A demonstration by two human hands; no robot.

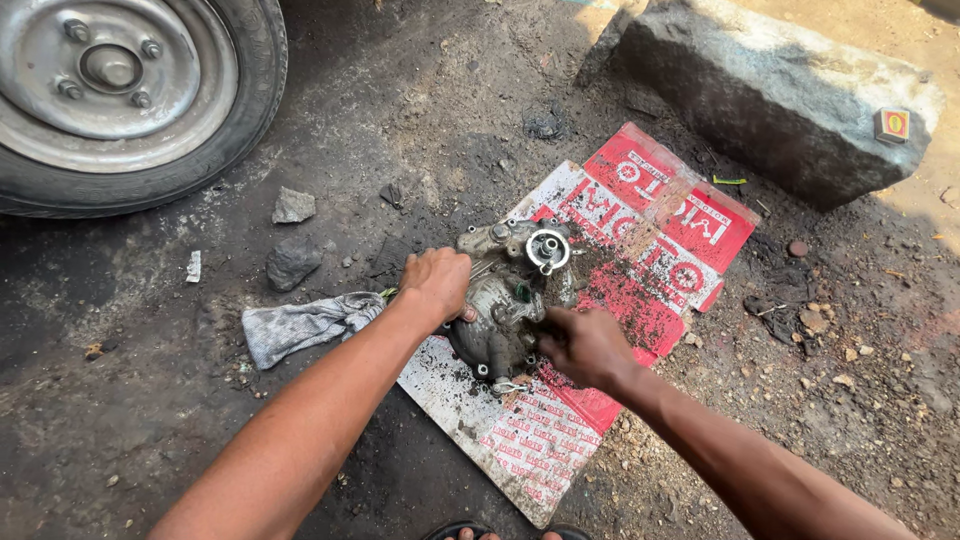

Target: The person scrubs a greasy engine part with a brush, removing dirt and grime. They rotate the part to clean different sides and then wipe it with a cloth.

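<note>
A grimy grey metal engine part (505, 300), with a round shiny opening on top, lies on a flattened red-and-white cardboard sheet (640, 230) on the dirt ground. My left hand (436, 284) grips the part's left side, fingers curled over its edge. At the part's lower right edge, my right hand (585, 345) is closed with its fingers pressed against the part; whether it holds a small tool is hidden. Dark oily grit is scattered over the cardboard around the part.
A vehicle wheel (120, 90) with a steel rim stands at the top left. A large grey stone block (770, 90) lies at the top right with a small box (892, 125) on it. A dirty grey rag (300, 325) and two stones (292, 235) lie left of the part.
</note>
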